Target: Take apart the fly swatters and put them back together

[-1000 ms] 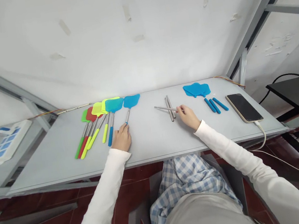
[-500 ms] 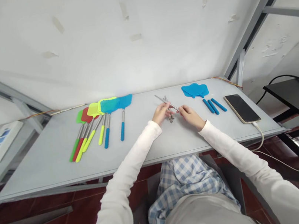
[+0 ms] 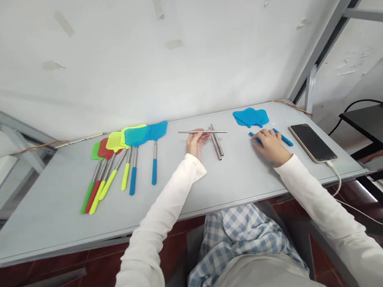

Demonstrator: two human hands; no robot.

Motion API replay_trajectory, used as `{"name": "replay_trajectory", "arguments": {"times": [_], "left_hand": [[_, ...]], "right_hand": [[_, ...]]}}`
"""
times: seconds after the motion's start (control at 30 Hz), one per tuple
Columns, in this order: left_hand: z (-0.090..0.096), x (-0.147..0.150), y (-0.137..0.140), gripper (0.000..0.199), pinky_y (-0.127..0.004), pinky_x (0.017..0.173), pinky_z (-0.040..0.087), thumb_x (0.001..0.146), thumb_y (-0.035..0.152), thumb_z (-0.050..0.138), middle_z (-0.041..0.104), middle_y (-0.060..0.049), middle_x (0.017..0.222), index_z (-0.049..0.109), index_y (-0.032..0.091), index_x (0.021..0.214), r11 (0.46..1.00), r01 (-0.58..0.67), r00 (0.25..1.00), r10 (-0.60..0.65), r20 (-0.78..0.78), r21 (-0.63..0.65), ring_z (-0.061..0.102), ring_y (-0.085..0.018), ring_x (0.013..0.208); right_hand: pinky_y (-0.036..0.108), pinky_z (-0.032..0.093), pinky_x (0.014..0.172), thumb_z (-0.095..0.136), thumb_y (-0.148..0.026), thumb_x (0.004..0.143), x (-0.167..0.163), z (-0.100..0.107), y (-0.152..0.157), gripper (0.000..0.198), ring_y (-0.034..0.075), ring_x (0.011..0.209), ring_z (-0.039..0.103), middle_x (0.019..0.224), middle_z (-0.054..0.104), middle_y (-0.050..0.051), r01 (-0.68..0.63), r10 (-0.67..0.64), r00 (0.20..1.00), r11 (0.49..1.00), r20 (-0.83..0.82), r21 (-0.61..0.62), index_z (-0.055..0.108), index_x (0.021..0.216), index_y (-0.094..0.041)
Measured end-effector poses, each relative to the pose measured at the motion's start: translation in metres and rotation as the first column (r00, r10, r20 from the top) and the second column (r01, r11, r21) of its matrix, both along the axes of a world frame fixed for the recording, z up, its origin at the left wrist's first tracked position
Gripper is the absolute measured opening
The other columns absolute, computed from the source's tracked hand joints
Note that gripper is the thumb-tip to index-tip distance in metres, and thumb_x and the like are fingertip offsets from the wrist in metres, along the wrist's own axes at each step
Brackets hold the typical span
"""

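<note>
My left hand (image 3: 196, 144) is closed around a thin metal rod (image 3: 217, 132), held nearly level above the table. Two more metal rods (image 3: 215, 147) lie close together on the table just right of that hand. Over at the right, my right hand (image 3: 271, 147) has its fingers on a blue handle sleeve (image 3: 254, 137), whose end pokes out past the fingertips. Another blue handle sleeve (image 3: 284, 138) lies beside this hand, partly behind it. The hand covers whatever else is beneath it. Blue fly swatter heads (image 3: 250, 117) lie overlapped behind my right hand.
Several assembled fly swatters with blue (image 3: 133, 181), yellow, red and green handles lie at the left of the grey table (image 3: 199, 195). A phone (image 3: 312, 142) with a white cable lies at the right. A white wall (image 3: 181, 78) rises behind the table.
My right hand has let go of the metal rod and moved right to the blue handle sleeves, shifting one leftward. The rod stays in my left hand, turned closer to level.
</note>
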State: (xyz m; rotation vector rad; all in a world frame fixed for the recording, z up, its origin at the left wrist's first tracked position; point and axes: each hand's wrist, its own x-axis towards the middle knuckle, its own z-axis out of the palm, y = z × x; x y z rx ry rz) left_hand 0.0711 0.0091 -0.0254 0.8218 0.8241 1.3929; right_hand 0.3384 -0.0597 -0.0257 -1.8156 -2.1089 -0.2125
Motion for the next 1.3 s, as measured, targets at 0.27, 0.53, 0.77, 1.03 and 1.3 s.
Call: {"name": "replay_trajectory", "arguments": {"times": [0.27, 0.53, 0.77, 1.03, 1.3], "left_hand": [[-0.001, 0.002, -0.002, 0.013, -0.035, 0.090, 0.050, 0.078, 0.027, 0.064, 0.073, -0.007, 0.083, 0.059, 0.016, 0.083, 0.998, 0.053, 0.998, -0.054, 0.018, 0.016, 0.070, -0.017, 0.079], [-0.003, 0.001, 0.000, 0.010, -0.037, 0.091, 0.049, 0.076, 0.025, 0.061, 0.073, -0.007, 0.082, 0.059, 0.016, 0.081, 0.999, 0.050, 0.998, -0.050, 0.034, 0.003, 0.070, -0.017, 0.078], [-0.003, 0.002, -0.001, 0.012, -0.037, 0.093, 0.048, 0.075, 0.026, 0.062, 0.073, -0.007, 0.083, 0.060, 0.016, 0.081, 0.998, 0.055, 0.998, -0.055, 0.007, -0.006, 0.070, -0.018, 0.082], [-0.001, 0.001, 0.001, 0.007, -0.035, 0.092, 0.049, 0.078, 0.023, 0.059, 0.073, -0.006, 0.081, 0.057, 0.017, 0.081, 0.999, 0.029, 0.999, -0.027, 0.033, -0.036, 0.070, -0.016, 0.079], [-0.001, -0.001, 0.000, 0.018, -0.035, 0.094, 0.048, 0.080, 0.033, 0.065, 0.073, -0.005, 0.087, 0.056, 0.019, 0.086, 0.998, 0.057, 0.998, -0.057, 0.030, 0.003, 0.070, -0.016, 0.084]], "right_hand": [[0.039, 0.034, 0.080, 0.057, -0.036, 0.086, -0.013, 0.008, 0.014, 0.024, 0.031, 0.101, 0.050, 0.107, 0.060, 0.015, -0.040, 0.049, 0.995, 0.994, 0.088, -0.105, 0.062, 0.100, -0.018], [0.036, 0.032, 0.073, 0.049, -0.025, 0.090, -0.016, 0.027, 0.047, 0.016, 0.027, 0.091, 0.055, 0.102, 0.067, 0.010, -0.188, 0.183, 0.980, 0.980, -0.080, -0.064, 0.060, 0.101, -0.019], [0.036, 0.030, 0.074, 0.042, -0.028, 0.094, -0.021, 0.028, 0.041, 0.022, 0.027, 0.091, 0.054, 0.099, 0.067, 0.009, -0.218, 0.216, 0.973, 0.976, -0.081, -0.019, 0.061, 0.103, -0.020], [0.036, 0.029, 0.074, 0.038, -0.029, 0.096, -0.024, 0.031, 0.037, 0.026, 0.027, 0.091, 0.051, 0.097, 0.066, 0.010, -0.202, 0.202, 0.979, 0.979, -0.039, -0.009, 0.061, 0.106, -0.020], [0.036, 0.029, 0.075, 0.038, -0.029, 0.097, -0.032, 0.031, 0.032, 0.025, 0.027, 0.090, 0.051, 0.098, 0.067, 0.010, -0.211, 0.212, 0.977, 0.977, -0.022, 0.015, 0.060, 0.104, -0.020]]}}
